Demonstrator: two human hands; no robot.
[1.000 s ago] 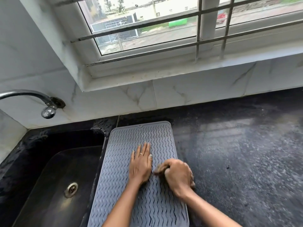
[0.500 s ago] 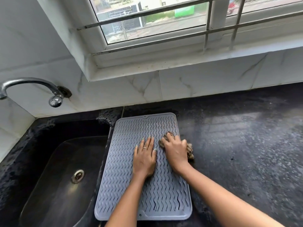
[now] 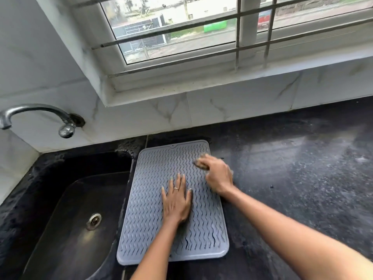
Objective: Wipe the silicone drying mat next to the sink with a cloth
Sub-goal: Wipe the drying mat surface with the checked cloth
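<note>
A grey silicone drying mat [image 3: 153,229] with wavy ridges lies on the black counter, right beside the sink. My left hand [image 3: 176,201] presses flat on the mat's middle, fingers spread, a ring on one finger. My right hand [image 3: 219,175] is closed over a small brownish cloth [image 3: 200,164] at the mat's far right part, near its edge. Only a bit of the cloth shows beyond my fingers.
A dark sink [image 3: 66,219] with a metal drain [image 3: 93,220] lies left of the mat. A metal tap [image 3: 40,114] juts from the marble wall above it. Speckled black counter [image 3: 302,178] stretches to the right. A barred window [image 3: 201,33] sits behind.
My right hand has slid with the cloth from the mat's middle right toward its far right corner. My left hand has stayed flat on the mat. The camera has tilted.
</note>
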